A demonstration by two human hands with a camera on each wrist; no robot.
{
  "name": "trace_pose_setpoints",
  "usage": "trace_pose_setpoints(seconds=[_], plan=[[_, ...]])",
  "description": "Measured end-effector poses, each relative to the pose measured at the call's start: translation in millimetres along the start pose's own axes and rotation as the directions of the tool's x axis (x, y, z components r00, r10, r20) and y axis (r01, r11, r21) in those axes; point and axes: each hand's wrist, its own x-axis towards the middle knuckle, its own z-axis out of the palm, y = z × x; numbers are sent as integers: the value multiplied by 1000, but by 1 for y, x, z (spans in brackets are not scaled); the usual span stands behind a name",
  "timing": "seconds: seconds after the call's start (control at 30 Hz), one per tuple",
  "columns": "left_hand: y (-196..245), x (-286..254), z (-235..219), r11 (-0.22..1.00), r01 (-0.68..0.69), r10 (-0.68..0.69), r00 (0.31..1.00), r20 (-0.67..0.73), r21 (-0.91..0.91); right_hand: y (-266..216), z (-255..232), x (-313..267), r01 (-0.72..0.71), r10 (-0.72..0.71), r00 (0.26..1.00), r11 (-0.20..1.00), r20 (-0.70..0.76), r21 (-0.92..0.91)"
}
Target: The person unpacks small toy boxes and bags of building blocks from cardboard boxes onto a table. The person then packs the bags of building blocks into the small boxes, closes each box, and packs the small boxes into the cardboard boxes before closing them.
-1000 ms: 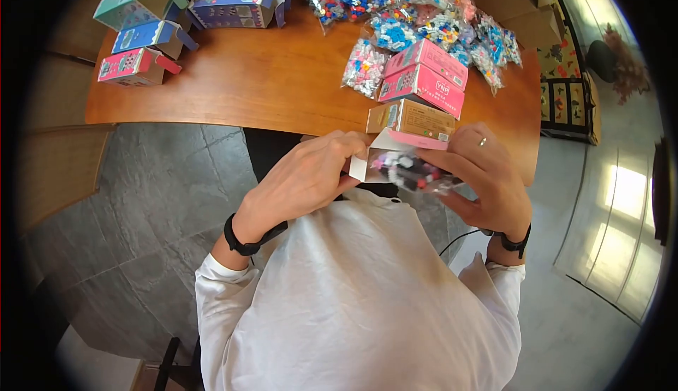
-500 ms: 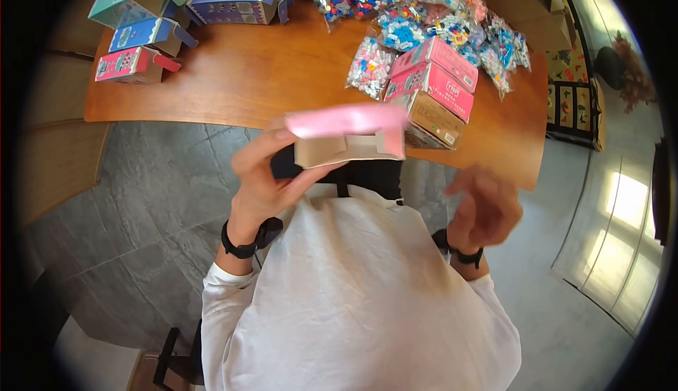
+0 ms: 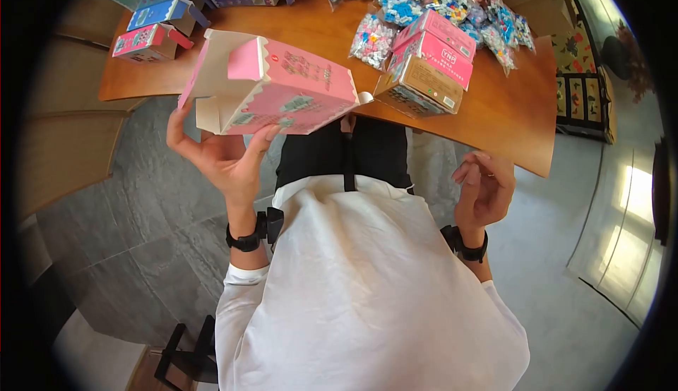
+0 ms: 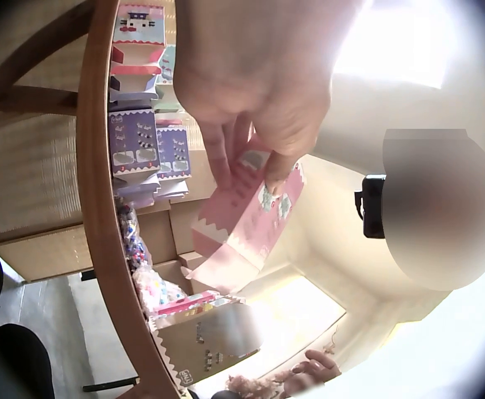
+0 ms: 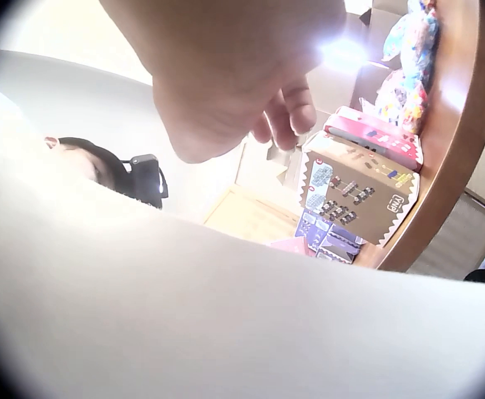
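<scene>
A pink cardboard box (image 3: 304, 91) with its end flaps standing out is held up in front of the table's edge. My left hand (image 3: 222, 161) grips it from below, thumb on the printed side and fingers at the open end. The left wrist view shows the same pink box (image 4: 247, 212) pinched between thumb and fingers, a flap hanging from its far end. Off the table's front edge at the right, my right hand (image 3: 487, 190) hangs with loosely bent fingers and nothing visible in it. In the right wrist view, those fingers (image 5: 296, 104) appear near a brown box (image 5: 355, 191).
On the wooden table (image 3: 296, 45), a brown box (image 3: 420, 86) stands at the front edge with pink boxes (image 3: 445, 56) behind it. Clear bags of small coloured pieces (image 3: 402, 10) lie behind them. Opened boxes, including a pink one (image 3: 148, 41), stand at the left.
The bag of dark and white pieces seen at the box a second ago is out of sight. My left hand has carried the box left and turned it; my right hand has drawn away from it.
</scene>
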Motion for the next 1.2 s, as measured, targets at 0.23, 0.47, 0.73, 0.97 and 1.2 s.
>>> trace_pose_setpoints(seconds=[0.23, 0.47, 0.73, 0.97, 1.2], plan=[[10, 3, 6, 983, 105, -100, 994, 42, -149, -4, -8, -13, -11, 11, 999, 1000, -42, 2], [7, 8, 14, 991, 43, -32, 996, 88, -128, 1, -17, -13, -6, 2, 996, 999, -93, -51], [6, 27, 21, 985, 120, -106, 988, 111, -124, 14, -23, 1, -51, 44, 986, 998, -158, -45], [21, 58, 38, 993, 44, -31, 993, 117, -106, 25, -25, 25, -103, 105, 973, 994, -207, 23], [47, 77, 80, 992, -68, 106, 905, 413, -105, 1, -15, 87, -240, 261, 965, 880, 4, 409]])
